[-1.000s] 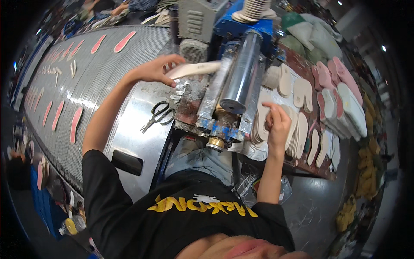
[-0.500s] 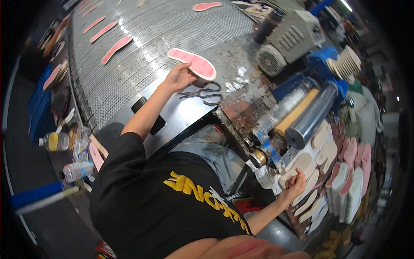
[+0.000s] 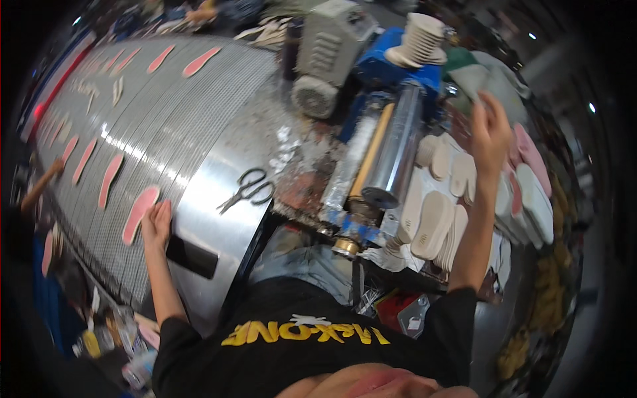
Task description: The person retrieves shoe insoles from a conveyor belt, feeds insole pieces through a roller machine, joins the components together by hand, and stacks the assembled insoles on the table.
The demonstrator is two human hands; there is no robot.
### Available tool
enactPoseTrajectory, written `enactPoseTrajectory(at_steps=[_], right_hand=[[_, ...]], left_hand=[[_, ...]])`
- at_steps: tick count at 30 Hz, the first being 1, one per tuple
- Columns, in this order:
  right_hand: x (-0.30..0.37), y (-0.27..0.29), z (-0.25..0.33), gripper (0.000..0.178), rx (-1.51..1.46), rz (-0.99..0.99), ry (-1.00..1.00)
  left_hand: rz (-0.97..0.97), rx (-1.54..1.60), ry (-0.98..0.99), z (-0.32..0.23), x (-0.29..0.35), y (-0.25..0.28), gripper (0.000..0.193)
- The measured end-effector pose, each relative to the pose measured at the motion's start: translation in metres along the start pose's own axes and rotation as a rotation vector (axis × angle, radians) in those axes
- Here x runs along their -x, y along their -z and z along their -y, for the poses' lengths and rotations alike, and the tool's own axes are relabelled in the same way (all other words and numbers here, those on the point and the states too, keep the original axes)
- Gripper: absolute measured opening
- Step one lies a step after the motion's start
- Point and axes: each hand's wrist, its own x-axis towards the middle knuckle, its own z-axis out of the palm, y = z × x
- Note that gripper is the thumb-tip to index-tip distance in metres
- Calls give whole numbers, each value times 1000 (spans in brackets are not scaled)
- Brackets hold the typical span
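Observation:
My left hand [image 3: 157,222] is at the right edge of a pink insole with a pale rim [image 3: 141,215], fingers closed on that edge. This insole is at the near end of a row on the mesh conveyor belt [image 3: 169,126]. My right hand [image 3: 491,136] is raised at the right, above the stacked insoles, fingers bent and somewhat apart, slightly blurred. Nothing shows in it. Cream insoles [image 3: 432,225] lie in piles below and left of that forearm. Black scissors [image 3: 247,189] rest on the metal plate [image 3: 215,179] between my arms.
A roller machine [image 3: 395,149] with a grey motor [image 3: 332,53] stands in the middle. Round pale pieces [image 3: 418,40] are stacked on its blue housing. A dark phone [image 3: 191,257] lies beside my left forearm. Another person's hand [image 3: 56,167] reaches over the belt's far left.
The view has turned right. My left hand has brought the pink insole onto the belt behind the others in its row. My right hand has risen away from the cream insoles.

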Motion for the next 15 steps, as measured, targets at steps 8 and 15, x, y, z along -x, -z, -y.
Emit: enactPoseTrajectory(at_steps=[8, 15], right_hand=[[-188, -84, -28, 77, 700, 154, -41], [-227, -66, -39, 48, 701, 439, -277]], left_hand=[[520, -1018, -71, 91, 24, -118, 17], [515, -1295, -334, 127, 15, -100, 30]])
